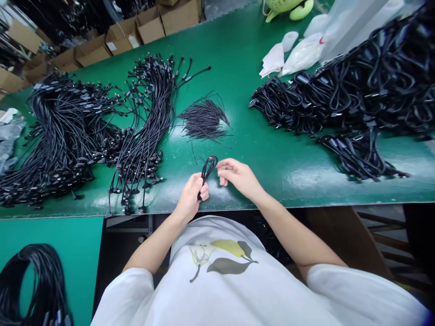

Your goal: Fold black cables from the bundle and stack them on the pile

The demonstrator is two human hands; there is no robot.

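My left hand (192, 195) is closed around a short black cable (207, 168) folded into a loop, held just above the near edge of the green table (258, 149). My right hand (238, 175) is beside the loop's top, fingers curled in a pinch touching the cable's end. Just beyond the hands lies a small heap of thin black twist ties (204, 120).
Long bundles of loose black cables (68, 136) cover the table's left side. A big pile of coiled cables (356, 95) fills the right. White plastic bags (295, 50) lie at the back; cardboard boxes (136, 31) stand behind. Another cable coil (37, 280) sits lower left.
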